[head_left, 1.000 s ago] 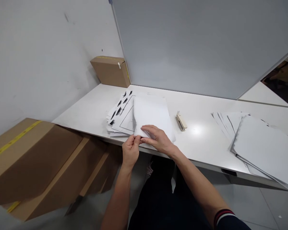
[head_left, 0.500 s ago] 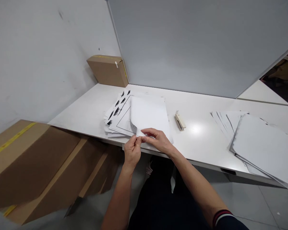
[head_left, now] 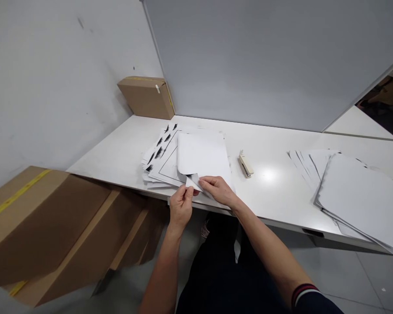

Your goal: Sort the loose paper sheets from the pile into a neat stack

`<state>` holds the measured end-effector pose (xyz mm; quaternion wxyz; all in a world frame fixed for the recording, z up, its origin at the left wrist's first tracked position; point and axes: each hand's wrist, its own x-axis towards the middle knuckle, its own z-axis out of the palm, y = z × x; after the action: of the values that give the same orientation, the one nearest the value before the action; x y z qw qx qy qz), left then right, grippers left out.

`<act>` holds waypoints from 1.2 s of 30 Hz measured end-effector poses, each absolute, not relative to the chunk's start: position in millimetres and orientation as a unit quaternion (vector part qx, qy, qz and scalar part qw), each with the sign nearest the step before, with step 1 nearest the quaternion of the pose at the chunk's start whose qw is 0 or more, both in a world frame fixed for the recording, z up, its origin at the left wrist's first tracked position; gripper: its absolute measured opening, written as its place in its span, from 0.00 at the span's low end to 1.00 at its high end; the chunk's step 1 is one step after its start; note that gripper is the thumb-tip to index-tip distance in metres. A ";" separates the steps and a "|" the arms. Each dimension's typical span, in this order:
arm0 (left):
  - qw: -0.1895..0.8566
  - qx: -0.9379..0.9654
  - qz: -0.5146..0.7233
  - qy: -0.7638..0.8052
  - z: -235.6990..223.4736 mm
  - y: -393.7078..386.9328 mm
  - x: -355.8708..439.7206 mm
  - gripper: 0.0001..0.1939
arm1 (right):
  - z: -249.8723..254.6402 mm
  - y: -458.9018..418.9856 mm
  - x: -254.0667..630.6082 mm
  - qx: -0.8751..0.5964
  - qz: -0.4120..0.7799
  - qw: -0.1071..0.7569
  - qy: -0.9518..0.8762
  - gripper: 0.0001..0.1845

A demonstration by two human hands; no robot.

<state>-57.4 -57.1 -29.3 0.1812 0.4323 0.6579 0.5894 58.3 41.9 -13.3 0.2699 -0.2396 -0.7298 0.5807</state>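
White paper sheets [head_left: 203, 152] lie on a fanned paper stack [head_left: 163, 168] at the table's near edge. My left hand [head_left: 181, 204] pinches the near left corner of the sheets between thumb and fingers. Just to its right, my right hand [head_left: 217, 191] grips a top sheet and folds its corner back, so a dark patch shows beneath the fold. How many sheets each hand holds, I cannot tell. To the right of the stack rests a cream stapler [head_left: 245, 166], which neither hand touches.
The white table [head_left: 268, 196] runs along a grey panel [head_left: 249, 65]. Another pile of papers [head_left: 363, 196] overhangs its right front edge. One cardboard box [head_left: 147, 98] stands in the back left corner; several larger cardboard boxes [head_left: 46, 222] stand at the lower left, beside the table.
My right hand has moved slightly right, away from my left thumb, peeling the top corner back. A gap with a dark area has opened between the sheets. My left hand stays in place.
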 end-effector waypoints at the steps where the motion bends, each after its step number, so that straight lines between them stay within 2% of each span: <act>1: 0.180 0.433 0.587 0.660 -28.5 -58.3 -57.2 0.09 | -13.2 42.1 58.3 -0.247 0.561 0.271 -0.742 0.17; 7: 0.172 0.416 0.594 0.667 -28.9 -64.5 -54.8 0.07 | -13.7 36.4 54.5 -0.313 0.516 0.304 -0.737 0.15; 21: 0.196 0.347 0.642 0.655 -29.8 -64.0 -46.3 0.08 | -15.6 27.4 56.8 -0.335 0.526 0.351 -0.698 0.14; 24: 0.150 0.331 0.640 0.677 -31.7 -63.0 -57.2 0.08 | -12.2 27.1 59.6 -0.334 0.485 0.370 -0.719 0.13; 29: 0.079 0.267 0.619 0.735 -24.1 -54.6 -113.7 0.08 | 5.9 25.4 78.6 -0.338 0.386 0.446 -0.734 0.08; 31: 0.002 0.263 0.555 0.789 -15.9 -56.2 -132.0 0.09 | 11.0 23.5 89.6 -0.328 0.357 0.454 -0.747 0.07; 33: -0.088 0.264 0.516 0.810 -8.5 -62.2 -134.8 0.15 | 11.3 19.9 100.2 -0.312 0.344 0.451 -0.762 0.07; 34: -0.085 0.270 0.515 0.809 -6.4 -65.8 -129.6 0.17 | 9.6 17.4 105.2 -0.303 0.339 0.451 -0.768 0.06; 35: -0.039 0.278 0.527 0.803 -5.8 -69.0 -120.7 0.18 | 6.9 14.4 110.0 -0.295 0.332 0.455 -0.772 0.05; 36: 0.058 0.287 0.542 0.788 -6.9 -71.3 -109.2 0.20 | 3.5 10.9 114.8 -0.285 0.320 0.461 -0.777 0.05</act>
<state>-109.2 -71.3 -6.9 0.0576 0.2870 0.7880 0.5417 114.8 10.9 3.5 0.4610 -0.2849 -0.7770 0.3202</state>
